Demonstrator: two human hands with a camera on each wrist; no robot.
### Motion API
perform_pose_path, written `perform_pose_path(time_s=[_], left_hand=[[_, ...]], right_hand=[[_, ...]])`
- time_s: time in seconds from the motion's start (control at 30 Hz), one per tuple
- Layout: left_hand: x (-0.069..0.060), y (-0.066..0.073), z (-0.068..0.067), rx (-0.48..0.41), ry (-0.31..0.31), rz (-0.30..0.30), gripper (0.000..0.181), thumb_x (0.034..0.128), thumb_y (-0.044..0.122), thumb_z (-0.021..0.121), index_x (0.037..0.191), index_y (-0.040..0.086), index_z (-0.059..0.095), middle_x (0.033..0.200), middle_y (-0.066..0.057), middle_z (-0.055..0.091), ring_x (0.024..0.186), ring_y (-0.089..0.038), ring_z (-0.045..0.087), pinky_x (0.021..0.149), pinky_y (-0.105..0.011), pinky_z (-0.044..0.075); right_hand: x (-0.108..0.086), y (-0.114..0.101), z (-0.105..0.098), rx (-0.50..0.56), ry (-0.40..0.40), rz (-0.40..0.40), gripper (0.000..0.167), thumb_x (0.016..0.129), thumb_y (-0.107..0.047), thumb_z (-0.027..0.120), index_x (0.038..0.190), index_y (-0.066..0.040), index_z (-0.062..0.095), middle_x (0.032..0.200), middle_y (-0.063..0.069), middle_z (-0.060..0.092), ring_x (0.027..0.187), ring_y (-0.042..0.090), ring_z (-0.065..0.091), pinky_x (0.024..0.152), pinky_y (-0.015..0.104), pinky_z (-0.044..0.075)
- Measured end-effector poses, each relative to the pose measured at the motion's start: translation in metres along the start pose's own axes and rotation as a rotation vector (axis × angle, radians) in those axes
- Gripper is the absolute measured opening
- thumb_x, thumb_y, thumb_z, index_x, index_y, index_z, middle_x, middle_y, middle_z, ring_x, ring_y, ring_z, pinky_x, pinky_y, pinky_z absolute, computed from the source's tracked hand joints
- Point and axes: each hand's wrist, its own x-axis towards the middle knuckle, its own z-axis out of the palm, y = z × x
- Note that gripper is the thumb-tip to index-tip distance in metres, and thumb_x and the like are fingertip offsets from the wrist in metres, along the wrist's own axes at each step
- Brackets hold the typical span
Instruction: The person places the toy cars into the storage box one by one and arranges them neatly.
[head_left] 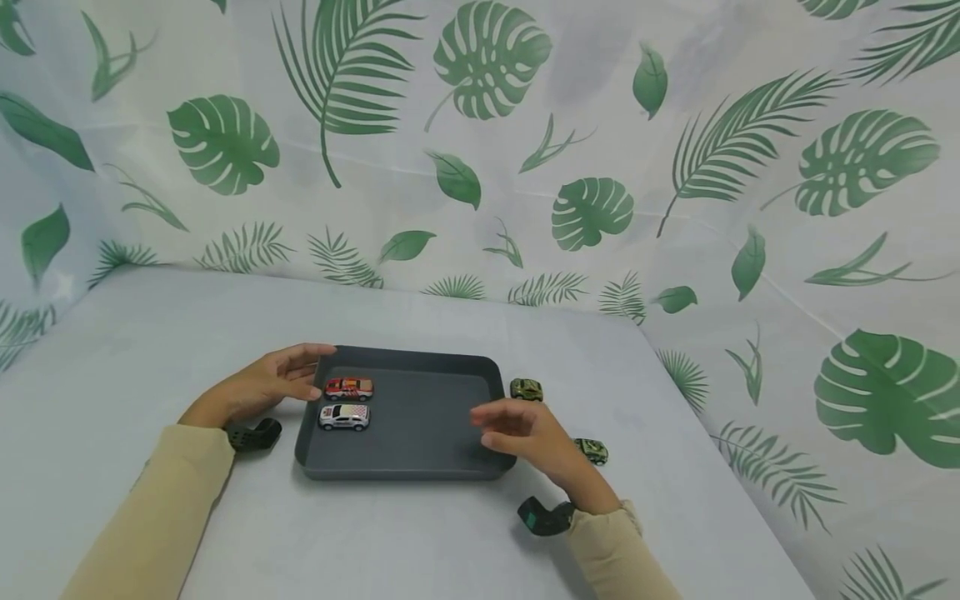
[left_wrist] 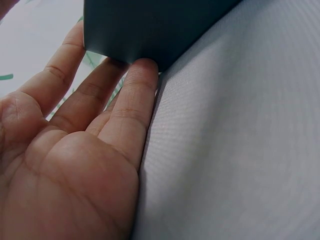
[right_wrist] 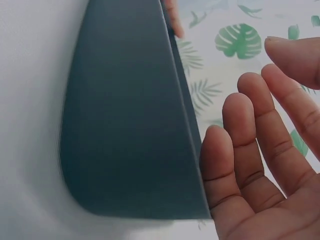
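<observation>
A dark grey tray (head_left: 420, 425) lies on the white table. Inside it, at the left end, a red-and-orange toy car (head_left: 348, 388) stands just behind a white toy car (head_left: 344, 417). At the tray's left edge is my left hand (head_left: 262, 383), its thumb tip over the rim near the red car; in the left wrist view its fingers (left_wrist: 132, 100) touch the tray's outer side. Above the tray's right rim hovers my right hand (head_left: 536, 437), holding nothing, fingers loosely bent. Behind it sits a camouflage-green toy car (head_left: 527, 389). Another green toy car (head_left: 592, 451) is partly hidden by the wrist.
Both wrists wear black devices, the left device (head_left: 255, 435) and the right device (head_left: 546, 517). A leaf-printed cloth (head_left: 517, 150) rises behind the table and along its sides. White table surface (head_left: 187, 333) extends around the tray.
</observation>
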Motion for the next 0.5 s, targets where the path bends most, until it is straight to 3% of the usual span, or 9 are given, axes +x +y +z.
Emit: perform_pose_path(time_s=[0.5], left_hand=[[-0.001,0.001,0.000,-0.013,-0.008,-0.005,0.090,0.0927,0.007,0.081,0.165,-0.006,0.030,0.172,-0.032,0.026,0.161,-0.055,0.016,0.128,-0.070,0.017]], right_hand=[[-0.016,0.004,-0.019,-0.034,0.041,0.000,0.034,0.099,0.004,0.071,0.130,0.016,0.067,0.127,0.035,0.069,0.108,0.025,0.072,0.092,0.025,0.059]])
